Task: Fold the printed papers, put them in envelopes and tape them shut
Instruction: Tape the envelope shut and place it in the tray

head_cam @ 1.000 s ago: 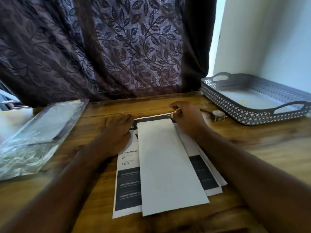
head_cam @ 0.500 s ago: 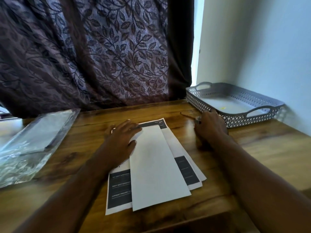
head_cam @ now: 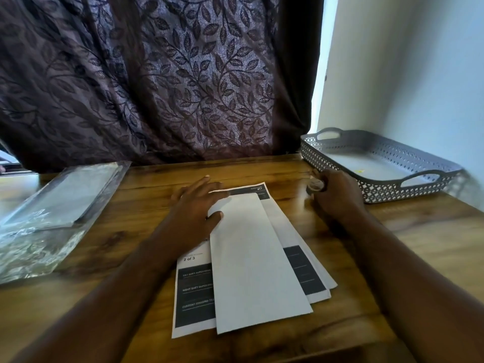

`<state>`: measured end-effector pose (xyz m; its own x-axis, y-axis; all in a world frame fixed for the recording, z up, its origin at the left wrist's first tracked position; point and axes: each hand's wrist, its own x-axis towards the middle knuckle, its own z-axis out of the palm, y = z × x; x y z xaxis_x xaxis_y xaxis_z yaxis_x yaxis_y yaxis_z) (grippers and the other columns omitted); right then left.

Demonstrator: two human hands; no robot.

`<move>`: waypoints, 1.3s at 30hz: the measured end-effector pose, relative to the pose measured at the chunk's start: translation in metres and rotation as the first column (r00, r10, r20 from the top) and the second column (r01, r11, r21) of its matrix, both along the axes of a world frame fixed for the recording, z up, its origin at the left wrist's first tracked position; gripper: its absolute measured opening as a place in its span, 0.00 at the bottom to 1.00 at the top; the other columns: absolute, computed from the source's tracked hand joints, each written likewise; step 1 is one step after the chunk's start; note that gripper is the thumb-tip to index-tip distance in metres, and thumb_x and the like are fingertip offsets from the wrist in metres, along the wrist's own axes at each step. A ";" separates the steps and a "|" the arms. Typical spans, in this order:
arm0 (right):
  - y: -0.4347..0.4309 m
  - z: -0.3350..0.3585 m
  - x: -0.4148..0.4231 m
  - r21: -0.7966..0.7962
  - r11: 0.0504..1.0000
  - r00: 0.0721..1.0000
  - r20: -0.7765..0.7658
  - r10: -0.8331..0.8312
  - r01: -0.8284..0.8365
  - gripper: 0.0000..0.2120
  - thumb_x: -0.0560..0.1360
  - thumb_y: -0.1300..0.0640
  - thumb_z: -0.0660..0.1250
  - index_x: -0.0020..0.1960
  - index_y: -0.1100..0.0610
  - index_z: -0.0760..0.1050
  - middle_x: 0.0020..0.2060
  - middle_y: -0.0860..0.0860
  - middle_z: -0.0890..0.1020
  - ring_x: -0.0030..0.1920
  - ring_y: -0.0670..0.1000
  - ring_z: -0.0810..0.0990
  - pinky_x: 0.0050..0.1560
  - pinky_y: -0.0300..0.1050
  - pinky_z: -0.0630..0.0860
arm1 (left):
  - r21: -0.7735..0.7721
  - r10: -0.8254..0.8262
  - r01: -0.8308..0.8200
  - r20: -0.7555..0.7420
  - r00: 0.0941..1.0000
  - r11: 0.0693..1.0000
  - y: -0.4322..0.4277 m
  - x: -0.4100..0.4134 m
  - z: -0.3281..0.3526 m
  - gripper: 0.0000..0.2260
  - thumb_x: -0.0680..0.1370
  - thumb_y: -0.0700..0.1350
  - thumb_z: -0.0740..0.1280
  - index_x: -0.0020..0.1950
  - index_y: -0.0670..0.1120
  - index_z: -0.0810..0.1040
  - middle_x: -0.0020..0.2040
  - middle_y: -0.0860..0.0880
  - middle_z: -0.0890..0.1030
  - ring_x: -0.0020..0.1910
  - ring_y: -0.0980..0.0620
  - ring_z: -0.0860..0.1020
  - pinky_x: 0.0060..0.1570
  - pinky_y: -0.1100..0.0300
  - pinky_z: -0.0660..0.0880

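head view: white envelope lies atop printed papers on the counter
left hand: fingers straight, pressing the envelope's top corner
right hand: curled round a blurred tape roll beside the tray

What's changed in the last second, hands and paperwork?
The right hand left the envelope, moved right toward the tray and now grips the tape roll. The left hand still presses flat on the envelope and printed papers, which lie unmoved.
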<state>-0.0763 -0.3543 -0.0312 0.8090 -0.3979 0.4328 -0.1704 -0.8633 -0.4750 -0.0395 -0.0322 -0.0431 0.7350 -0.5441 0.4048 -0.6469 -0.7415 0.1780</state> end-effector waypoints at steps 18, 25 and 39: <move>0.078 0.002 -0.005 0.009 0.697 0.697 -0.010 0.717 -0.717 0.22 0.68 0.58 0.80 0.60 0.51 0.80 0.52 0.43 0.83 0.53 0.42 0.81 0.53 0.43 0.80 | -0.373 -0.137 0.061 -0.179 0.974 0.926 -0.026 -0.019 0.008 0.12 0.79 0.43 0.70 0.61 0.51 0.81 0.51 0.60 0.80 0.48 0.66 0.77 0.49 0.77 0.68; 0.083 -0.001 -0.004 0.043 0.671 0.672 0.105 0.733 -0.740 0.24 0.70 0.58 0.79 0.64 0.54 0.79 0.56 0.45 0.84 0.55 0.44 0.82 0.55 0.45 0.81 | -0.367 -0.052 0.017 -0.085 0.995 0.930 -0.027 -0.021 0.009 0.07 0.79 0.44 0.69 0.55 0.50 0.83 0.49 0.57 0.82 0.47 0.61 0.77 0.45 0.75 0.67; 0.092 -0.006 -0.006 0.200 0.672 0.701 0.243 0.671 -0.713 0.26 0.68 0.56 0.81 0.64 0.55 0.78 0.54 0.46 0.84 0.52 0.40 0.84 0.49 0.35 0.80 | -0.397 -0.027 0.080 0.137 0.990 0.914 -0.031 -0.026 0.007 0.05 0.76 0.47 0.74 0.49 0.48 0.84 0.43 0.54 0.84 0.41 0.57 0.79 0.42 0.56 0.79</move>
